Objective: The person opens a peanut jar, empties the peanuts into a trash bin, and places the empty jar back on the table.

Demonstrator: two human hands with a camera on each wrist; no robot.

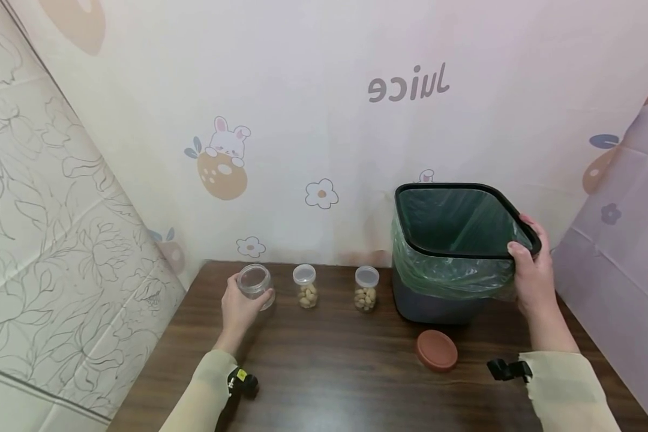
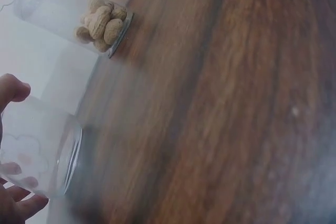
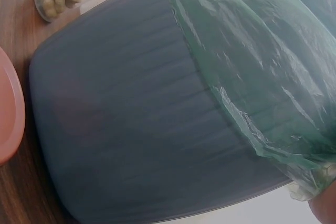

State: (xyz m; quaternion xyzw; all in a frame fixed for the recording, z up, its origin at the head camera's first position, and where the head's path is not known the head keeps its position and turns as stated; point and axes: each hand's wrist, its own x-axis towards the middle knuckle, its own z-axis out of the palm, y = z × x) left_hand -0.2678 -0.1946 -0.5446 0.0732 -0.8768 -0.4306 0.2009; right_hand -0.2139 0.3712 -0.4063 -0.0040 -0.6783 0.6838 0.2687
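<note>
At the table's back left, my left hand (image 1: 241, 307) grips a transparent jar (image 1: 254, 281) with no lid, fingers and thumb around its sides. The left wrist view shows the same jar (image 2: 39, 145) near the wood surface, with nothing visible inside. My right hand (image 1: 534, 276) holds the right front corner of a dark trash bin (image 1: 432, 303), its thumb over the black rim. A green plastic liner (image 1: 448, 279) is folded over the bin's outside. In the right wrist view the bin's ribbed wall (image 3: 115, 103) fills most of the picture, with only a bit of the hand showing.
Two small clear jars of peanuts, a left one (image 1: 306, 288) and a right one (image 1: 366, 291), stand between my left hand and the bin, both with pale lids. A reddish-brown round lid (image 1: 437, 350) lies before the bin. A printed curtain (image 1: 313, 120) hangs behind the wooden table (image 1: 313, 372).
</note>
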